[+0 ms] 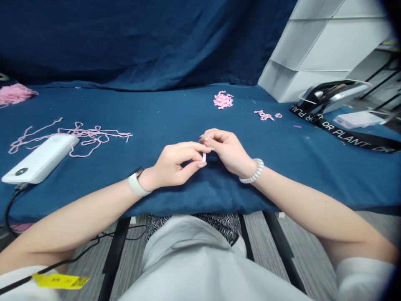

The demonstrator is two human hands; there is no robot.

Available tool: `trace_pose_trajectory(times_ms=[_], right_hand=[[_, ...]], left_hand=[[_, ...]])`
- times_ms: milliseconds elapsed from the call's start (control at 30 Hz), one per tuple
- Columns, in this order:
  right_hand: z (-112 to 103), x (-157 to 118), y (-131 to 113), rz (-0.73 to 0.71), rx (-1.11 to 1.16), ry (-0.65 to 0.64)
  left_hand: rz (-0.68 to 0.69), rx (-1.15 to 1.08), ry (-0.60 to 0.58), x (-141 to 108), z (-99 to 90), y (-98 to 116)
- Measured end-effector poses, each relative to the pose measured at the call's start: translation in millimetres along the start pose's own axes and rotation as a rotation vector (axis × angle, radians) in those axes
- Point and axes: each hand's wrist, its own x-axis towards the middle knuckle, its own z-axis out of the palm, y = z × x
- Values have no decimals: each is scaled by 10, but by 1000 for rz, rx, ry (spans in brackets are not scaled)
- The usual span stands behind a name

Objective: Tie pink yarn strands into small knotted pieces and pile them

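A small pink piece (204,157) is pinched between the thumb and fingers of my left hand (180,164), near the front middle of the blue cloth. My right hand (226,150) meets it from the right, thumb and index finger pressed together at the top of the piece; what they grip is too small to make out. Beyond my hands lies a pile of short pink pieces (223,100), with a smaller pink group (265,115) to its right. Long pink yarn strands (90,134) are spread at the left.
A white power bank (40,161) with a black cable lies at the left front. Pink yarn (15,94) is bunched at the far left. White boxes (326,42) stand at the back right, near a black lettered strap (351,136) and a clear case (359,119).
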Motion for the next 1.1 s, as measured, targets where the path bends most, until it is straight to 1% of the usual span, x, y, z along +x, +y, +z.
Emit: trace_pose_trajectory(times_ms=[100, 233, 300, 367, 467, 533, 600, 700, 833, 933, 1000, 1100], right_hand=[[9, -14, -14, 27, 20, -10], [13, -21, -45, 87, 32, -68], [18, -22, -59, 84, 31, -81], [21, -19, -68, 54, 26, -66], [17, -13, -66, 11, 31, -26], [9, -8, -53, -5, 50, -4], [3, -4, -37, -10, 77, 17], [2, -6, -13, -1, 90, 34], [20, -17, 13, 56, 65, 11], [32, -19, 26, 108, 82, -4], [35, -17, 25, 104, 91, 1], [44, -19, 8, 70, 111, 10]], left_hand=[[-27, -62, 26, 8, -3, 25], [-77, -155, 28, 28, 6, 58], [-114, -222, 50, 40, 18, 67], [-190, -297, 112, 53, 33, 67], [-347, -417, 207, 70, 57, 47], [-438, -483, 242, 77, 76, 22], [-481, -538, 263, 78, 94, -1], [-487, -544, 315, 73, 110, -14], [-462, -352, 442, 67, 97, -1], [-458, -281, 472, 66, 86, -17], [-477, -351, 445, 67, 91, -45], [-502, -571, 390, 74, 114, -82]])
